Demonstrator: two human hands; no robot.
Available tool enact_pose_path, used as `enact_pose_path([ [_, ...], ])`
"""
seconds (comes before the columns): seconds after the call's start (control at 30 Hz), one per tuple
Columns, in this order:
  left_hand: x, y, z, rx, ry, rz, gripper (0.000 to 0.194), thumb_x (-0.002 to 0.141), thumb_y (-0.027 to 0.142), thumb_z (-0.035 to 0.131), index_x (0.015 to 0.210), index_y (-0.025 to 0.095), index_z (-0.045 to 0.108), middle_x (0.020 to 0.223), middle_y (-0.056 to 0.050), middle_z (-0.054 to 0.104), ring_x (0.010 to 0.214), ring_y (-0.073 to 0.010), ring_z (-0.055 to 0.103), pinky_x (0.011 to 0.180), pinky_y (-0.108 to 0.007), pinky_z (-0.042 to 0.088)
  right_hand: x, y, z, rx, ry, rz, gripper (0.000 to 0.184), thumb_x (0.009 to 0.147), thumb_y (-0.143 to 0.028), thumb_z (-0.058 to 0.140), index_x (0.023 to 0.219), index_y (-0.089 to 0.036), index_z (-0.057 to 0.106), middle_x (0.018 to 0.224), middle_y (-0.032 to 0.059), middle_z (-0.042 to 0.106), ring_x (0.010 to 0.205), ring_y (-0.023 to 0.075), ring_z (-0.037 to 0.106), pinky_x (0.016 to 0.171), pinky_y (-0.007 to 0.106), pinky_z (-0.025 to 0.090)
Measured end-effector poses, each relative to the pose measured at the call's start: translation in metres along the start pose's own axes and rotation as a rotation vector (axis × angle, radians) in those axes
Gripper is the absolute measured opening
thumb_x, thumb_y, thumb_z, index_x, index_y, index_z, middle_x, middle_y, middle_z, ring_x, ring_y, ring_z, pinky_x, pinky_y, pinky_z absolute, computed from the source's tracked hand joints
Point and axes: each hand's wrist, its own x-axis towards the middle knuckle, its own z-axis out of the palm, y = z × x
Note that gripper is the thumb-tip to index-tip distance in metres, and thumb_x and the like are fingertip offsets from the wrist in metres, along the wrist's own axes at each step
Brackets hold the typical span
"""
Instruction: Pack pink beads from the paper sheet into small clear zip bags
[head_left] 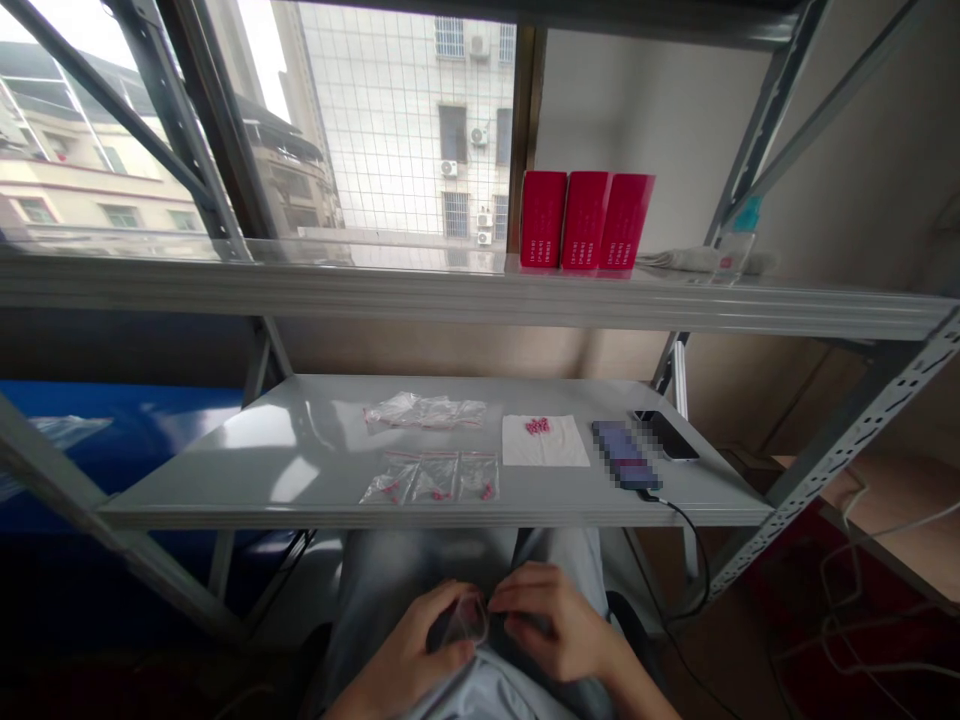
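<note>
Over my lap, my left hand (pixel 426 640) holds a small clear plastic bag (pixel 471 622), its thumb and fingers closed on the bag's left side. My right hand (pixel 551 622) is closed at the bag's right edge, its fingertips against the plastic; exactly how they grip is hard to see. On the shelf table in front, three clear zip bags (pixel 436 478) lie in a row with small red pieces inside. Behind them is a pile of clear bags (pixel 426 410). A white sheet (pixel 544 453) carries a cluster of small pinkish-red pieces (pixel 538 426).
A phone (pixel 626 455) with a black cable (pixel 694 530) and a dark second phone (pixel 666 436) lie at the table's right. Three red boxes (pixel 585 220) and a clear bottle (pixel 735 245) stand on the upper shelf (pixel 420 295). Metal posts (pixel 832 450) frame both sides.
</note>
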Motion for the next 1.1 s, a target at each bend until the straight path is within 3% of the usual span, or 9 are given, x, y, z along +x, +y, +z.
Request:
enact_pose_path([
  [0.13,0.027,0.02,-0.004,-0.368,-0.021,0.041,0.062,0.083,0.065,0.073,0.127,0.021,0.068,0.107,-0.01,0.07,0.105,-0.0282,0.064,0.097,-0.04,0.05,0.016,0.027,-0.069,-0.055,0.344,0.16,0.023,0.101,-0.023,0.049,0.104,-0.022,0.072,0.099,0.0083,0.075,0.091,0.0227,0.07,0.081,0.032,0.054],
  [0.2,0.059,0.035,-0.001,-0.473,0.032,0.135,0.061,0.082,0.062,0.077,0.126,0.02,0.069,0.105,-0.009,0.07,0.102,-0.0264,0.063,0.097,-0.039,0.048,0.036,0.058,-0.103,-0.248,0.399,0.203,0.025,0.1,-0.023,0.049,0.109,-0.021,0.072,0.108,0.0101,0.074,0.1,0.0244,0.069,0.086,0.034,0.054],
  [0.27,0.102,0.053,0.007,-0.562,0.214,0.268,0.057,0.081,0.061,0.078,0.118,0.019,0.074,0.1,-0.008,0.071,0.099,-0.025,0.062,0.095,-0.036,0.047,0.06,0.093,-0.128,-0.493,0.367,0.282,0.03,0.097,-0.017,0.047,0.11,-0.019,0.074,0.111,0.0108,0.074,0.103,0.0245,0.069,0.09,0.035,0.054],
  [0.33,0.148,0.071,0.019,-0.727,0.432,0.308,0.051,0.079,0.06,0.079,0.109,0.019,0.076,0.101,-0.008,0.071,0.101,-0.0242,0.062,0.096,-0.033,0.047,0.08,0.124,-0.141,-0.572,0.345,0.325,0.034,0.093,-0.01,0.046,0.106,-0.017,0.077,0.109,0.0124,0.075,0.103,0.0261,0.068,0.094,0.038,0.052],
  [0.43,0.202,0.088,0.04,-0.963,0.637,0.236,0.044,0.077,0.058,0.081,0.096,0.019,0.076,0.095,-0.005,0.072,0.092,-0.0207,0.064,0.086,-0.029,0.049,0.094,0.154,-0.143,-0.638,0.299,0.349,0.038,0.089,-0.004,0.048,0.105,-0.018,0.08,0.108,0.012,0.076,0.102,0.027,0.066,0.096,0.039,0.051],
  [0.57,0.234,0.084,0.06,-1.019,0.668,0.216,0.041,0.08,0.056,0.079,0.094,0.018,0.075,0.085,-0.002,0.069,0.081,-0.0171,0.064,0.079,-0.027,0.049,0.09,0.169,-0.134,-0.692,0.254,0.344,0.042,0.089,-0.002,0.05,0.113,-0.019,0.079,0.116,0.0107,0.075,0.104,0.0263,0.062,0.099,0.037,0.048],
  [0.8,0.241,0.06,0.068,-0.881,0.664,0.214,0.035,0.085,0.053,0.075,0.092,0.019,0.071,0.084,0.0,0.068,0.076,-0.0161,0.062,0.075,-0.026,0.048,0.085,0.179,-0.13,-0.724,0.181,0.352,0.033,0.093,-0.007,0.053,0.109,-0.021,0.079,0.111,0.0085,0.074,0.104,0.0241,0.061,0.1,0.032,0.045],
  [1.1,0.239,0.056,0.069,-0.846,0.668,0.199,0.033,0.088,0.053,0.071,0.083,0.021,0.062,0.077,0.003,0.06,0.071,-0.0152,0.056,0.071,-0.025,0.046,0.086,0.187,-0.133,-0.735,0.184,0.374,0.031,0.094,-0.01,0.055,0.114,-0.02,0.075,0.113,0.0075,0.072,0.107,0.0219,0.062,0.099,0.028,0.045],
])
